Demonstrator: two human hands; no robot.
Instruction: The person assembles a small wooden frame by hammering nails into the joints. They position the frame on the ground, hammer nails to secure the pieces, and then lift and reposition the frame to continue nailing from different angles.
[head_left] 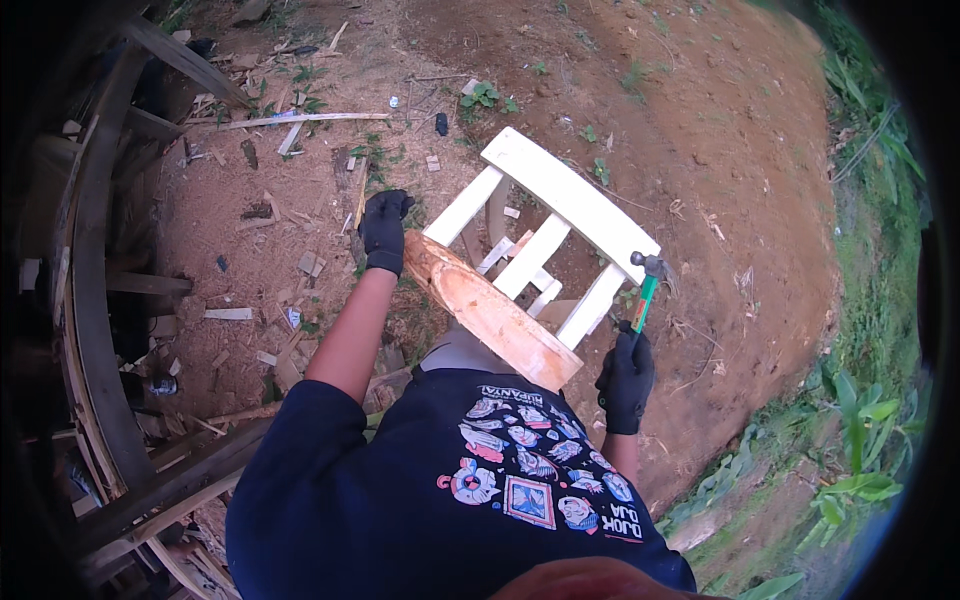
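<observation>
My right hand (626, 381), in a black glove, is wrapped round the handle of a hammer (645, 292) with a green grip and a metal head. The hammer head is at the right end of a pale wooden board (570, 195). Three pale slats (535, 255) join that board to a browner, rough-edged board (495, 308) close to my body, making a frame like a chair back. My left hand (384, 232), also gloved in black, is closed beside the rough board's left end. What its fingers hold, if anything, is hidden.
Weathered beams (95, 270) stand along the left side. Wood scraps (230, 313), shavings and a long thin strip (290, 119) litter the dirt. Smaller pale wood pieces (545, 292) show beneath the frame. Bare brown soil (745, 200) slopes at the right, edged by green plants (860, 450).
</observation>
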